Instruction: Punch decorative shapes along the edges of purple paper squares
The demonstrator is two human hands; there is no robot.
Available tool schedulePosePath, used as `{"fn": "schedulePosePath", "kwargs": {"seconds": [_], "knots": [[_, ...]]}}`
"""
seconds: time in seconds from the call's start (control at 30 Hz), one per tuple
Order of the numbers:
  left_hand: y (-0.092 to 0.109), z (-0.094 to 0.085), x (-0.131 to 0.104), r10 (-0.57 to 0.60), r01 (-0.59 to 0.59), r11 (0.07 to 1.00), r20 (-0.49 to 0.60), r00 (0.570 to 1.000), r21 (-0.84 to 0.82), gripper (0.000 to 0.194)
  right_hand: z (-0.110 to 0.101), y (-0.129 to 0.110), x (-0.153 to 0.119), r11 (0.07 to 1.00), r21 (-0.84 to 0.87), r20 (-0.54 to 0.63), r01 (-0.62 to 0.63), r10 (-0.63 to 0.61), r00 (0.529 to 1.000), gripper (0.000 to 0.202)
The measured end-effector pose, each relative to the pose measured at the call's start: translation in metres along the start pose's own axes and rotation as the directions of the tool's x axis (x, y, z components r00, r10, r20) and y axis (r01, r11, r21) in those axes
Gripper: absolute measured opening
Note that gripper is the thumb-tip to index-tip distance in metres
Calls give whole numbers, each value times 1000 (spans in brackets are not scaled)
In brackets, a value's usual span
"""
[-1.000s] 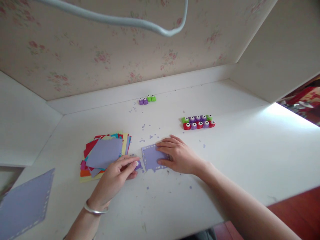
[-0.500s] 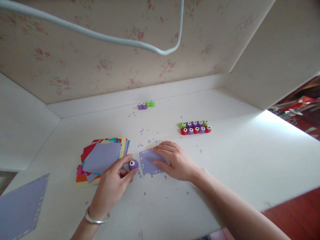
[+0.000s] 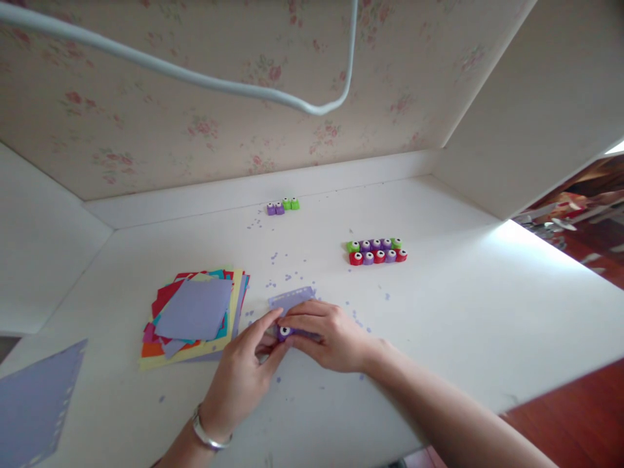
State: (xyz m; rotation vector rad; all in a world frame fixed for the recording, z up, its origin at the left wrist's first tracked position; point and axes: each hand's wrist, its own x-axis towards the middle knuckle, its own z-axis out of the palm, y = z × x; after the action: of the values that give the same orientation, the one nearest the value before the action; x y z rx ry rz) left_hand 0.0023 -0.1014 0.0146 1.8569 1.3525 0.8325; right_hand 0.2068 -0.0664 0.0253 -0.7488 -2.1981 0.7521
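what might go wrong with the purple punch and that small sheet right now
The right hand and left hand crowd the purple punch, so a fingertip might get pinched. They also hide much of the small purple sheet, so a new hole might overlap or miss its edge.

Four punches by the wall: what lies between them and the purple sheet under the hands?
Scattered purple paper bits lie on the white tabletop between the four punches and the purple sheet, seen in the head view.
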Motion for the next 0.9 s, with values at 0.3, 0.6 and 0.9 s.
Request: {"fn": "schedulePosePath", "kwargs": {"seconds": [0.3, 0.6, 0.9], "knots": [[7, -11, 0, -20, 19, 1000, -93, 995, -18, 29, -14, 4, 1, 987, -55, -261, -151, 131, 956, 21], [-4, -11, 3, -55, 58, 998, -132, 990, 18, 20, -65, 28, -11, 804, -233, -721, -547, 235, 652, 19], [5, -15, 2, 54, -39, 994, -152, 987, 98, 17, -104, 35, -73, 441, -211, -823, -872, 401, 403, 29]]}}
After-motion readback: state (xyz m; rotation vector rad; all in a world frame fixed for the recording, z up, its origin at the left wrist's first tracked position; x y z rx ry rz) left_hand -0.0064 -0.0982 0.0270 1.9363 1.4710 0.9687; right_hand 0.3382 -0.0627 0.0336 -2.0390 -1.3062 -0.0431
